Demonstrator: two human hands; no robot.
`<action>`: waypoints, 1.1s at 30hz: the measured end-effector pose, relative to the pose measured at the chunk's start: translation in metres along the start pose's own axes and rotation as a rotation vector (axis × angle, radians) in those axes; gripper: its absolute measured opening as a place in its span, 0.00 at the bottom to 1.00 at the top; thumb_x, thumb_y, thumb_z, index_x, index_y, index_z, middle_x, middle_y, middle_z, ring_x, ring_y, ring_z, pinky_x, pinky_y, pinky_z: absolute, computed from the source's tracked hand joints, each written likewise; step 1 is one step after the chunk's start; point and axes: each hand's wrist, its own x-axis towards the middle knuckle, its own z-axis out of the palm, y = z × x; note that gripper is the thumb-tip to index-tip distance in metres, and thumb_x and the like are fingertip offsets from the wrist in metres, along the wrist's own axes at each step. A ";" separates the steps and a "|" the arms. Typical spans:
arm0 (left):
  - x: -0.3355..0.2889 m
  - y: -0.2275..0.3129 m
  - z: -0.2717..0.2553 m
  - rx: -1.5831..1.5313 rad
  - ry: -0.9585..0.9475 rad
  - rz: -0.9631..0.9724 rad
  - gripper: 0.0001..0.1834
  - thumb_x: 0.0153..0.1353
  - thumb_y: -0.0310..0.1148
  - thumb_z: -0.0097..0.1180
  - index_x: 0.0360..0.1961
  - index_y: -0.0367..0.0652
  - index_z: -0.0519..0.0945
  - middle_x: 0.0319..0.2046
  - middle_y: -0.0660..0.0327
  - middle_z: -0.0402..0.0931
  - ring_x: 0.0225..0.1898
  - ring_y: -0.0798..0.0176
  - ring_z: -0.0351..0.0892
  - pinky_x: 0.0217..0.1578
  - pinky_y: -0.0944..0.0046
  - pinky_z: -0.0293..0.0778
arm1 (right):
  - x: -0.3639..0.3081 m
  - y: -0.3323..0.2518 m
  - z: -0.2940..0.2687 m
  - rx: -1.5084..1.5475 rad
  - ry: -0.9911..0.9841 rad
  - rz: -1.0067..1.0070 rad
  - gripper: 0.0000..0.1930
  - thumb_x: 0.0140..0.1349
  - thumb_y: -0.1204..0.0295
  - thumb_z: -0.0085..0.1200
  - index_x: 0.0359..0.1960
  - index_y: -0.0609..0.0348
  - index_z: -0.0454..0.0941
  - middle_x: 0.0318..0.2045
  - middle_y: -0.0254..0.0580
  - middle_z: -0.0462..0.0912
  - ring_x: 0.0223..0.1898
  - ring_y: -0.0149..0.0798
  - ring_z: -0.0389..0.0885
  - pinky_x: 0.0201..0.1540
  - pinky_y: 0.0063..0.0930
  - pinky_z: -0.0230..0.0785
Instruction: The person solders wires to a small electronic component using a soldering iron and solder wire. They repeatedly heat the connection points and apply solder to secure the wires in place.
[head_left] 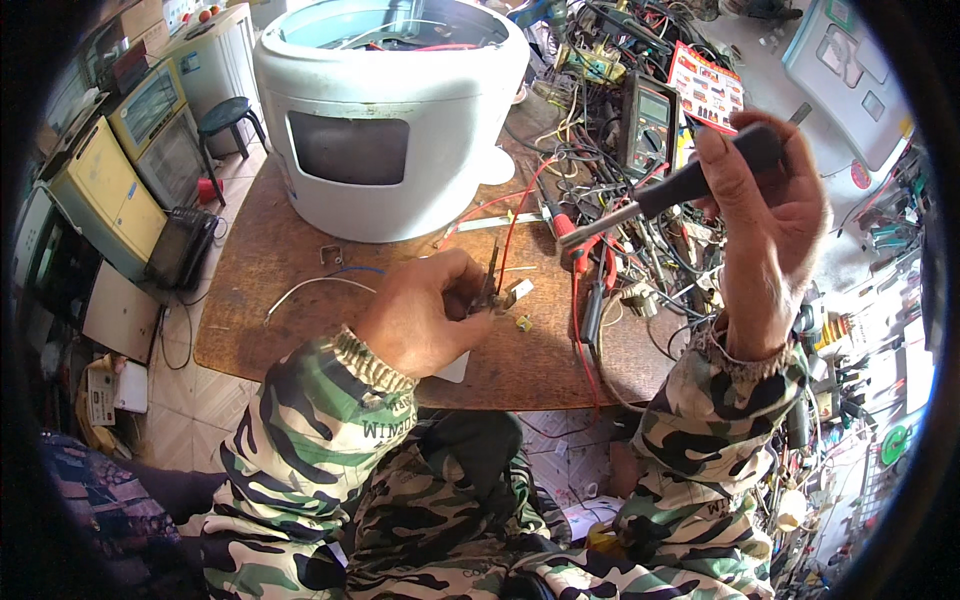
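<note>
My left hand (430, 305) is closed over the wooden bench, its thumb and fingers pinching a thin, dark, pointed metal piece (493, 268) whose exact kind I cannot make out. Right beside the fingertips is a small shiny metal part (519, 291), with a little yellowish piece (524, 323) on the wood below it. Raised on the right, my right hand (765, 215) grips a black-handled tool with a metal shaft (610, 222). The shaft slants down and left, its end apart from what my left hand holds; the shape of that end is unclear.
A large white rounded appliance housing (390, 210) stands at the back of the bench (270, 225). Red test leads (575, 300), a multimeter (652, 125) and tangled wires crowd the right side. A white wire (315, 282) lies left of my left hand. A black stool (226, 118) stands beyond.
</note>
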 end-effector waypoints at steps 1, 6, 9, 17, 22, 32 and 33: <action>0.004 -0.003 0.002 0.006 -0.009 0.038 0.12 0.52 0.28 0.68 0.36 0.34 0.81 0.28 0.54 0.84 0.29 0.62 0.84 0.32 0.62 0.78 | -0.002 0.009 -0.009 -0.021 0.027 0.078 0.14 0.63 0.70 0.69 0.43 0.63 0.77 0.28 0.31 0.80 0.24 0.23 0.75 0.28 0.18 0.69; 0.008 -0.005 0.005 -0.007 -0.058 0.042 0.14 0.54 0.29 0.67 0.40 0.34 0.80 0.29 0.55 0.85 0.31 0.63 0.86 0.34 0.63 0.81 | -0.034 0.104 -0.017 0.131 0.056 0.329 0.16 0.64 0.67 0.69 0.39 0.65 0.75 0.33 0.40 0.83 0.27 0.28 0.79 0.29 0.22 0.76; 0.016 -0.008 0.008 0.025 -0.093 0.047 0.15 0.53 0.28 0.68 0.40 0.34 0.79 0.30 0.53 0.85 0.31 0.60 0.87 0.34 0.62 0.81 | -0.061 0.156 -0.022 -0.040 0.025 0.265 0.15 0.59 0.73 0.71 0.38 0.65 0.74 0.35 0.40 0.83 0.31 0.26 0.78 0.34 0.21 0.74; 0.006 0.008 0.002 0.147 -0.046 0.094 0.16 0.53 0.24 0.68 0.44 0.34 0.83 0.33 0.55 0.85 0.34 0.64 0.86 0.37 0.64 0.81 | -0.084 0.157 0.003 -0.345 -0.215 -0.014 0.12 0.51 0.77 0.70 0.31 0.64 0.76 0.33 0.48 0.81 0.34 0.50 0.82 0.38 0.37 0.74; 0.000 0.010 0.000 0.089 0.013 -0.009 0.13 0.57 0.26 0.68 0.42 0.32 0.83 0.32 0.48 0.86 0.34 0.57 0.89 0.34 0.61 0.82 | -0.080 0.155 0.000 -0.239 -0.170 -0.005 0.11 0.53 0.76 0.69 0.34 0.65 0.79 0.34 0.50 0.82 0.36 0.52 0.83 0.41 0.37 0.74; 0.003 -0.007 -0.023 -0.422 0.041 0.059 0.10 0.68 0.28 0.63 0.46 0.32 0.84 0.37 0.65 0.84 0.37 0.76 0.79 0.39 0.72 0.77 | -0.089 0.064 0.002 0.048 -0.451 0.172 0.09 0.59 0.75 0.67 0.38 0.66 0.82 0.34 0.49 0.86 0.37 0.42 0.87 0.40 0.33 0.77; 0.003 -0.010 -0.022 -0.465 0.048 0.054 0.10 0.68 0.28 0.63 0.46 0.32 0.84 0.37 0.65 0.84 0.37 0.76 0.79 0.40 0.72 0.77 | -0.094 0.061 0.011 0.105 -0.461 0.171 0.10 0.59 0.75 0.67 0.38 0.67 0.82 0.35 0.49 0.86 0.38 0.43 0.87 0.41 0.33 0.78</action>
